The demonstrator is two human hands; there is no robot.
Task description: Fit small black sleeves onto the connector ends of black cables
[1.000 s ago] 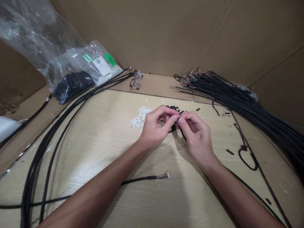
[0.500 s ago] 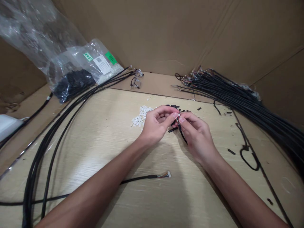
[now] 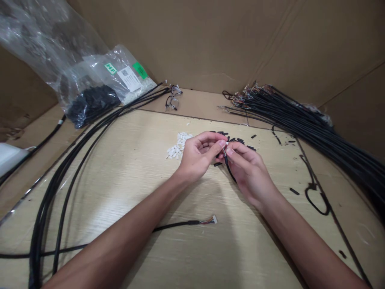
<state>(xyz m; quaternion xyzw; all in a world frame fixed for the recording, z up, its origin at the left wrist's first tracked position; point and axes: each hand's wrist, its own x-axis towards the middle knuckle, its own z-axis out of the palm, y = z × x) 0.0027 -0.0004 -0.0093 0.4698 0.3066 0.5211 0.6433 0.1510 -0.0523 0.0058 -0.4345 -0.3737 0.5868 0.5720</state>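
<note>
The end of a thin black cable (image 3: 229,170) was pinched between the left hand (image 3: 195,158) and right hand (image 3: 248,170), pressed together over the table (image 3: 135,180) toward its far edge, beside white connectors (image 3: 177,146). If the grip were loosened, the tip could be lost among scattered black sleeves (image 3: 240,141).

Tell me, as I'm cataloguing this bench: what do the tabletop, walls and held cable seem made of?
Tabletop: likely pale wood-grain laminate, matte, streaked. Walls: brown cardboard, dull, with creases and fold lines. Cable: matte black jacket, probably flexible plastic or rubber, since it bends smoothly.
</note>
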